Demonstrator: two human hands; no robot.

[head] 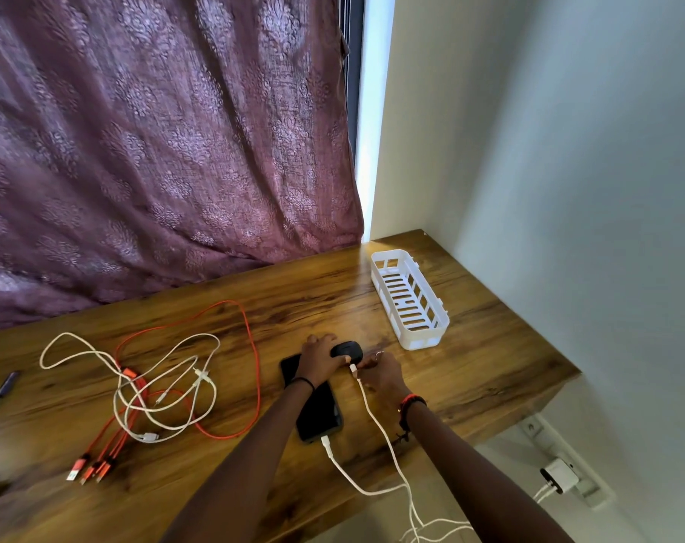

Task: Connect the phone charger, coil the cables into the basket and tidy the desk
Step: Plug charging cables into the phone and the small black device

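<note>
Centrally, left hand (319,356) gripping rounded black case (347,351), right hand (380,376) pinching white cable plug (353,369)

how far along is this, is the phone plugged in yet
Done: the phone has a charger lead plugged into its near end. In hand: the left hand holds a small black case while the right hand pinches a second white plug at it. Left: the orange cable and loose white cable lie tangled on the desk, and the basket holds nothing.
</note>
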